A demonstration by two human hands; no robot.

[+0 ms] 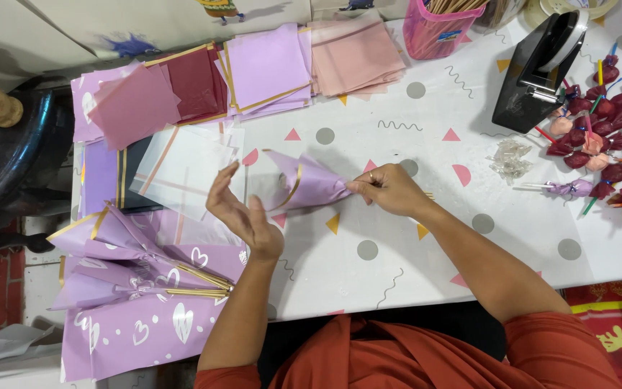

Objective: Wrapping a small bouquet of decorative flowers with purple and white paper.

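My right hand (390, 189) pinches the gathered end of a lilac paper wrap (305, 181) with a gold edge, folded into a cone that lies on the white patterned table (397, 252). A thin stick end pokes out past the right hand. My left hand (242, 215) is held up with fingers apart just left of the cone's wide mouth, holding nothing. Under and beside the left hand lies a clear sheet (181, 169) with pale stripes.
Stacks of lilac, pink and dark red paper squares (268, 68) lie at the table's far side. Finished lilac cones (138, 266) sit at the left. A black tape dispenser (538, 72), a pink stick holder (437, 29) and red wrapped buds on sticks (613, 137) are at the right.
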